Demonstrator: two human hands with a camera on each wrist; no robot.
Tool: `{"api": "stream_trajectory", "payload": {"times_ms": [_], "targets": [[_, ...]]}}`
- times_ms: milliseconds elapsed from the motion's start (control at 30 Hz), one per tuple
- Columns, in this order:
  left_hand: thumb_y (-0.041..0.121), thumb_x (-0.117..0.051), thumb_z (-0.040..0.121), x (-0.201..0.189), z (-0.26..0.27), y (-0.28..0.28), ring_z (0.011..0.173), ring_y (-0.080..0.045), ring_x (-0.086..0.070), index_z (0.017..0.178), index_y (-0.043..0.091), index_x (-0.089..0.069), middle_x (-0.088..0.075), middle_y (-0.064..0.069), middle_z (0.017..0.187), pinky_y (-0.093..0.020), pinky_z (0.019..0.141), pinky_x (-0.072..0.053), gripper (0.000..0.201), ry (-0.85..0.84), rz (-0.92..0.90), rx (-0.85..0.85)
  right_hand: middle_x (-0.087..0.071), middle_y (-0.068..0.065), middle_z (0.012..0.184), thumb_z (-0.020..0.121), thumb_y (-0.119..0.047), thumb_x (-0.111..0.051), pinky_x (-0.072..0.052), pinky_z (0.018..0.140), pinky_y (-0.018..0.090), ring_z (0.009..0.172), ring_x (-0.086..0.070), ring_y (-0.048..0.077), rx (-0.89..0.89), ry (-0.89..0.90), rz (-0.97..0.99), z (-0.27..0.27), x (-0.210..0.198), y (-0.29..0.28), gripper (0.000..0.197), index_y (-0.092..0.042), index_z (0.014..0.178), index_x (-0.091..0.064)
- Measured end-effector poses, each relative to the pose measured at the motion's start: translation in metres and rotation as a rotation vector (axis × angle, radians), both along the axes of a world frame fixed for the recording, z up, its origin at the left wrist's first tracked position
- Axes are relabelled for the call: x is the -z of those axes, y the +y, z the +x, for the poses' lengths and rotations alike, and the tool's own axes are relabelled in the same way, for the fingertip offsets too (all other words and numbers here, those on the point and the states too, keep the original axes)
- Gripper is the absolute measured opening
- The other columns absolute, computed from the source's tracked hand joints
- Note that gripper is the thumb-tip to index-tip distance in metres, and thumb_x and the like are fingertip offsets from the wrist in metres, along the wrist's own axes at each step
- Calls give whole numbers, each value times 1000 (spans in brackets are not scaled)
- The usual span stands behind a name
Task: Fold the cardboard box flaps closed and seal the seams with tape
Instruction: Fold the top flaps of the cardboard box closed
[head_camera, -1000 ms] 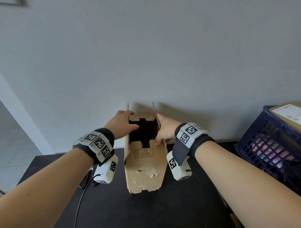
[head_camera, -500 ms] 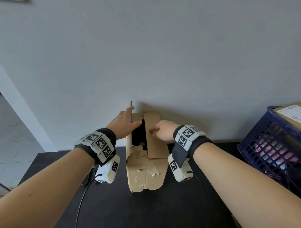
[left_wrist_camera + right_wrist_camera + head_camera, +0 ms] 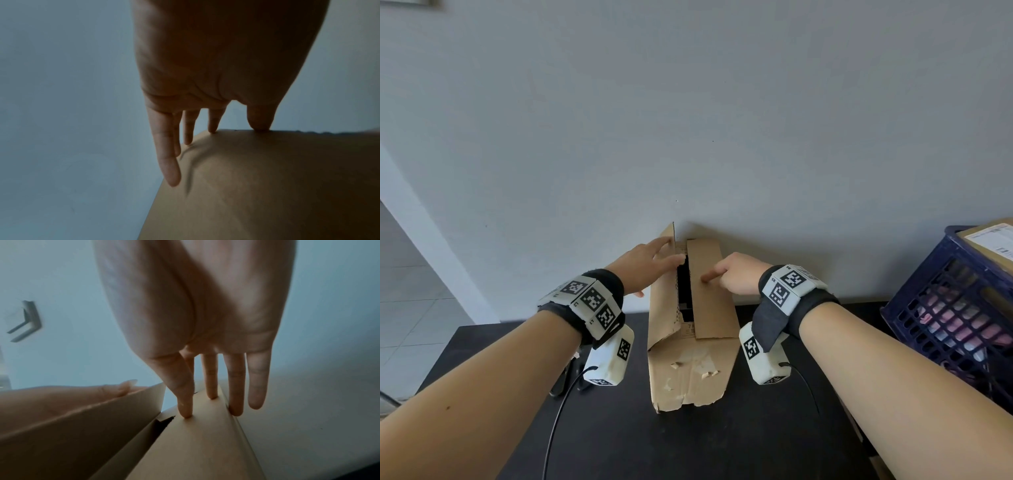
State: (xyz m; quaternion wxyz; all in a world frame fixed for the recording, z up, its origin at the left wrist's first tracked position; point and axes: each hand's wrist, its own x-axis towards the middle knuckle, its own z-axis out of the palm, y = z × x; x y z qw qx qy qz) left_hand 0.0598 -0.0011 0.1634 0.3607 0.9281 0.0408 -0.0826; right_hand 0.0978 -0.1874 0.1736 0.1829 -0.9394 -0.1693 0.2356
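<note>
A narrow brown cardboard box [image 3: 690, 377] stands upright on the black table [image 3: 688, 445] against the wall. Its right flap [image 3: 709, 294] lies folded down over the opening. My right hand [image 3: 736, 274] presses on it with straight fingers [image 3: 210, 378]. The left flap [image 3: 664, 301] still leans partly up, leaving a dark slit between the two. My left hand [image 3: 650, 267] pushes that flap [image 3: 267, 178] from outside with straight fingers [image 3: 167, 159]. No tape is in view.
A dark blue plastic crate [image 3: 955, 308] with pink items and a labelled parcel [image 3: 993, 236] on top stands at the right edge of the table. The grey wall [image 3: 688, 120] rises directly behind the box. A black cable [image 3: 558, 421] trails over the table at the left.
The right flap, upright a second ago, has been folded down over the opening by my right hand. My left hand has moved outside the left flap and pushes it inward, narrowing the gap.
</note>
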Motion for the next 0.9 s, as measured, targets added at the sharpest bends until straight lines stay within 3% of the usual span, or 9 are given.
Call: {"api": "stream_trajectory", "payload": {"times_ms": [100,233,367,500,600,700,800,900], "targets": [[55,-53,86,8,5,-1,106,-20,-51,146,34,-25,-31,-4,146,-33,64,-60,70,68,82,30,-52,-2,140,94,-10,-46,-35,109,28,131,-45,18,10,4,32,2,3,2,38,-27,123,-63],[45,-60,86,21,10,0,112,-23,-53,147,29,-28,-12,-1,154,-28,61,-59,71,106,169,80,-57,-3,136,93,-17,-52,-35,111,31,129,-47,16,9,-8,47,3,5,1,32,-24,122,-65],[37,-66,84,19,14,2,116,-24,-50,144,29,-35,-18,0,150,-29,62,-60,67,106,138,71,-59,-2,132,92,-21,-56,-38,107,30,125,-51,17,11,-9,70,1,3,-2,30,-22,121,-65],[33,-72,80,15,18,3,110,-23,-52,140,29,-40,-25,-2,145,-29,62,-60,68,121,144,59,-61,-1,128,86,-26,-66,-43,92,24,113,-56,15,26,-26,101,-3,3,0,31,-21,117,-67],[32,-73,79,14,20,2,109,-24,-52,139,29,-38,-25,-2,144,-31,66,-60,70,136,163,50,-49,0,134,79,-31,-74,-42,87,26,116,-52,19,28,-57,54,-7,4,4,45,-20,121,-61],[33,-72,78,14,21,-1,113,-25,-52,141,28,-35,-23,-1,146,-36,80,-57,74,134,236,37,-35,3,142,70,-39,-79,-42,99,35,126,-44,23,3,-55,-5,-12,8,10,71,-20,131,-47],[34,-68,78,17,23,-1,132,-25,-37,144,29,-30,-18,2,153,-40,104,-39,76,95,360,47,-24,8,149,71,-41,-77,-39,105,39,132,-38,27,-4,-44,-71,-18,11,17,85,-17,142,-35],[32,-68,79,21,25,2,139,-25,-25,145,29,-28,-14,2,156,-43,111,-30,78,104,309,66,-36,10,141,71,-37,-77,-46,97,38,122,-48,28,18,-50,-105,-20,9,23,78,-17,137,-41]]}}
